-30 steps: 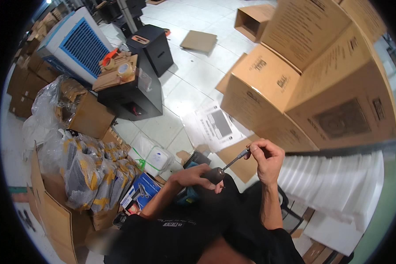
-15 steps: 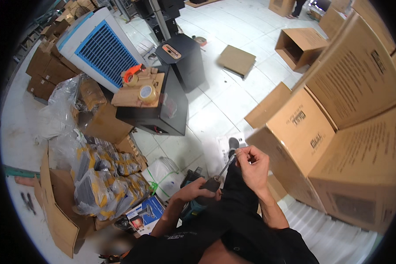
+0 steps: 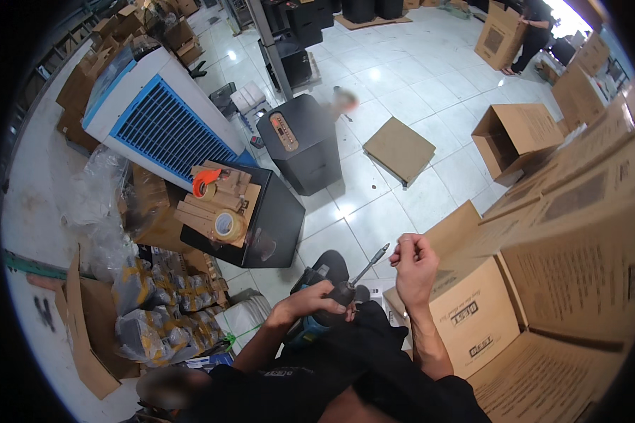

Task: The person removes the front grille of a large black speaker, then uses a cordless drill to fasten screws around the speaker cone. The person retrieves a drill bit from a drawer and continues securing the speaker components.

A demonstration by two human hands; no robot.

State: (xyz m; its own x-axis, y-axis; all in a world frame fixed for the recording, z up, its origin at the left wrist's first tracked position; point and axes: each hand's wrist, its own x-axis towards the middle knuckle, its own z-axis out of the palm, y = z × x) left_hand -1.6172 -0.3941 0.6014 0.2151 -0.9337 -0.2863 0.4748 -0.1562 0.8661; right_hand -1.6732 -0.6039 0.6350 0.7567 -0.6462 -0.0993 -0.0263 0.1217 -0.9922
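My left hand (image 3: pixel 309 302) is wrapped round a cordless drill (image 3: pixel 341 292) with a dark head and a teal body, held low in front of me. A long metal bit (image 3: pixel 369 266) points from its chuck up and to the right. Just right of the bit's tip is my right hand (image 3: pixel 414 264), raised, its fingertips pinched together and apart from the bit. Whatever the pinch holds, if anything, is too small or hidden to make out.
Large cartons (image 3: pixel 476 321) stand close on my right. At left are a white-and-blue air cooler (image 3: pixel 176 120), a black cabinet (image 3: pixel 279 222) bearing tape rolls (image 3: pixel 229 225), and plastic-wrapped parts (image 3: pixel 166 303). Flat cardboard (image 3: pixel 400 150) lies ahead; a person (image 3: pixel 537 32) handles a carton far right.
My right hand has come away from the bit's tip, which it was touching. The view has tilted up and shifted, showing more of the far floor and the other person.
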